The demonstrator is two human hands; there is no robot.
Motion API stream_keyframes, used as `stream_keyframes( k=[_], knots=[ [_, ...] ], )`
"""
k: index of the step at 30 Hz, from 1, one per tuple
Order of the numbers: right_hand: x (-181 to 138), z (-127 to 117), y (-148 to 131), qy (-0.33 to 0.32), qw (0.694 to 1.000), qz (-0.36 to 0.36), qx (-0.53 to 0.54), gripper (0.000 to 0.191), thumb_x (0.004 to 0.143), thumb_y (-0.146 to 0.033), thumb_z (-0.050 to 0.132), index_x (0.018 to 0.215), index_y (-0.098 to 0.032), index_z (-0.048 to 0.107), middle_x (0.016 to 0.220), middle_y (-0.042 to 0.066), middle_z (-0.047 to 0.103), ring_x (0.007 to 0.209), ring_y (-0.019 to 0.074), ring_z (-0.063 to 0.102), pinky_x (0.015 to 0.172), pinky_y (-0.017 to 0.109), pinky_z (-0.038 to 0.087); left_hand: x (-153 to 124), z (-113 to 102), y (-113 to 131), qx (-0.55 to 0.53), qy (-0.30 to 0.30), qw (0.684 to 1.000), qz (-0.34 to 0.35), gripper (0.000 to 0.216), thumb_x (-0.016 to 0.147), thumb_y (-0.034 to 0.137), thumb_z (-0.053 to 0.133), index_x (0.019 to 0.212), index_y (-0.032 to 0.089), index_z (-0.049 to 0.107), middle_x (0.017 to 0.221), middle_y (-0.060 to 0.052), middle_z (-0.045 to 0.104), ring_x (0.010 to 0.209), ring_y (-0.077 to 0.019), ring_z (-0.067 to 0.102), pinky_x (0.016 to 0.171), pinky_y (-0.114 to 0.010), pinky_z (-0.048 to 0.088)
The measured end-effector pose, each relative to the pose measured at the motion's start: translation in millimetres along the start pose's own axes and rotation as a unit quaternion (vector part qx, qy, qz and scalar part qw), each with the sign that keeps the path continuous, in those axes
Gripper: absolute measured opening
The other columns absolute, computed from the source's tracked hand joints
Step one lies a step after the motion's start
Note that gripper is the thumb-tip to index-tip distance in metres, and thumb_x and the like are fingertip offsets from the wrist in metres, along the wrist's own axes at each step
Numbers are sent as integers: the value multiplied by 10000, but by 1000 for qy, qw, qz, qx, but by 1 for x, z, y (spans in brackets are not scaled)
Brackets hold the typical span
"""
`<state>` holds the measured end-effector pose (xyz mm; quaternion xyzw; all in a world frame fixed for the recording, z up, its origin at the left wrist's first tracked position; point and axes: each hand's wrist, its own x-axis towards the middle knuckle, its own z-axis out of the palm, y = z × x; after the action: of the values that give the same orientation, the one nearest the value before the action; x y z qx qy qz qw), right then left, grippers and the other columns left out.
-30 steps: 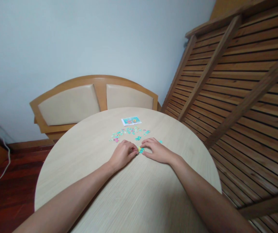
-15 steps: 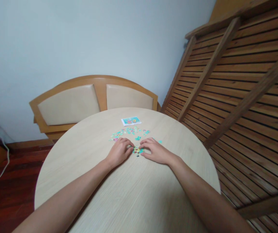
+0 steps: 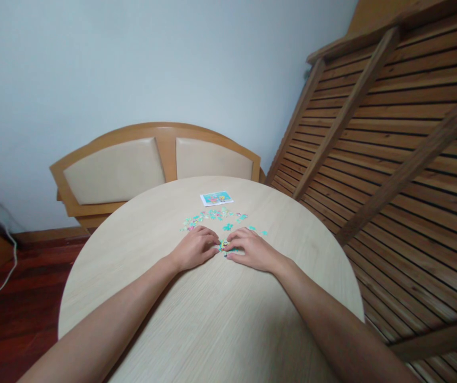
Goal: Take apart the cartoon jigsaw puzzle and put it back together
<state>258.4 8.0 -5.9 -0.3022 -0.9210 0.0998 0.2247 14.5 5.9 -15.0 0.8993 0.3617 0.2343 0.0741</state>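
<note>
On worktop (image 3: 220, 319): joined puzzle pieces (image 3: 225, 246) pinched between left hand (image 3: 194, 250) and right hand (image 3: 251, 250), both grips clamped on them; loose pieces (image 3: 212, 215) beyond.

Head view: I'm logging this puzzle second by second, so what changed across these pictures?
The left hand and right hand closed in on each other; the right slid left, so their fingertips now nearly meet over the small joined cluster, which shifted slightly left and is more covered. Nothing was lifted or let go. The loose pieces, picture card and table stayed put.
</note>
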Motion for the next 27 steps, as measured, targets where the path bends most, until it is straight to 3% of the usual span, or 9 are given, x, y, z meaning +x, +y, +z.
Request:
stream_keyframes(
  k=[4,9,16,21,27],
  knots=[
    [0,-2,-2,-6,1000,-1,-15,202,889,-375,685,1061,-295,753,1101,48,677,1102,232,573,961,393,435,-2,-13,-9,18,4,999,-31,211,930,349,572,1020,226,717,1022,-75,710,1027,-250,609,963,-398,446],
    [1,-4,-3,-16,999,-13,-25,177,905,-379,667,1023,-292,766,1081,43,686,1084,227,583,936,382,444,-10,-32,-37,39,22,991,-126,224,912,312,541,939,211,739,975,-78,727,928,-245,635,863,-371,474],
    [2,-1,-1,-9,1000,-17,-16,155,909,-350,663,1007,-279,759,1055,42,699,1065,218,601,946,379,443,-11,-27,-38,34,-21,998,-56,301,925,446,562,1035,220,727,992,-82,708,973,-234,632,919,-362,457],
    [1,-1,0,-11,1000,-6,-16,169,923,-334,643,1045,-270,741,1067,47,701,1082,223,598,963,390,438,-13,-32,-35,36,-47,996,-70,306,869,461,622,1020,214,721,983,-83,703,954,-245,629,880,-355,465],
    [1,-1,-1,-11,1000,-4,-11,184,939,-339,618,1061,-255,727,1083,50,697,1086,222,595,978,389,431,-14,-41,-35,-3,-88,992,-84,196,848,354,602,906,194,700,836,-51,703,799,-202,627,755,-306,463]
  ],
)
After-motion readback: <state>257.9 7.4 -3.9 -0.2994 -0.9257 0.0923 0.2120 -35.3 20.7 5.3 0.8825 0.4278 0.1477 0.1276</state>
